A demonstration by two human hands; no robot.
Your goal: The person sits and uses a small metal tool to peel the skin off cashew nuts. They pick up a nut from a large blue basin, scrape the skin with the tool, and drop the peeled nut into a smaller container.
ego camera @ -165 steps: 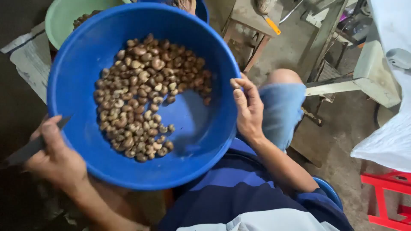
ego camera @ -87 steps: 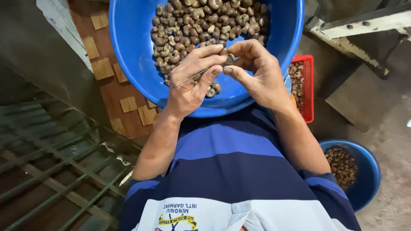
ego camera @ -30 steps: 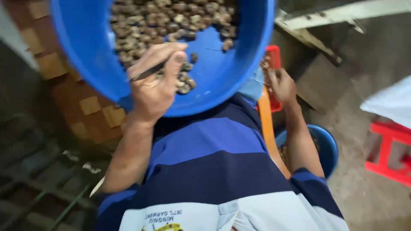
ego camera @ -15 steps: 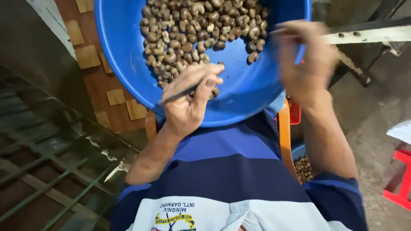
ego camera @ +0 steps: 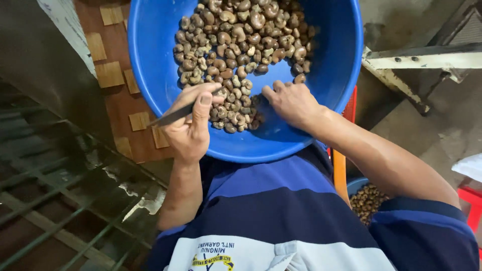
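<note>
In the blue basin (ego camera: 150, 40), left hand (ego camera: 191, 128) pinched a thin blade (ego camera: 175, 114); right hand (ego camera: 291, 103), fingers curled, reached the nuts (ego camera: 241, 45) at twelve o'clock — light, hard, likely easy to scatter; best pinched singly.

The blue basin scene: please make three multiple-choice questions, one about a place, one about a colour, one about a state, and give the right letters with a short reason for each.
1. Where does the right hand rest?
A. Inside the blue basin, on the nuts
B. On the red stool
C. On the wooden board

2. What colour are the stripes of the shirt just below the basin?
A. Green and yellow
B. Light blue and dark navy
C. Red and white

3. How does the left hand hold the thin dark tool?
A. It lies loose on an open palm
B. It is pinched between thumb and fingers
C. It does not touch the tool

Answers:
1. A, the fingers reach down into the heap of nuts.
2. B, wide blue and navy bands lie across the chest.
3. B, the thumb presses the tool against curled fingers.
</note>
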